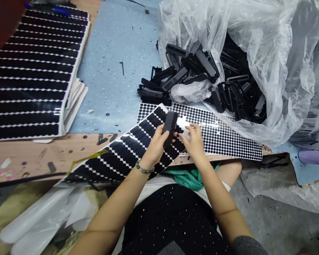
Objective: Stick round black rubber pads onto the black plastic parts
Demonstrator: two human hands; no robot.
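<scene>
My left hand (157, 143) is closed around a black oblong plastic part (170, 124) with a textured face, held tilted above the sheets. Just to its right, my right hand (193, 141) has bent fingers spread apart, close to the part; I see nothing between them. Beneath the left hand lies a sheet of black oblong stickers (117, 156) on white backing, slanting down over the table's front edge. A sheet of small black round stickers (223, 138) lies under and beside the right hand.
Black plastic parts (180, 69) are heaped beyond the sheets, spilling from a clear plastic bag (276, 56). At left stands a thick stack of sticker sheets (34, 78) on the blue tabletop (114, 53). A purple cylinder (313, 157) lies at the right.
</scene>
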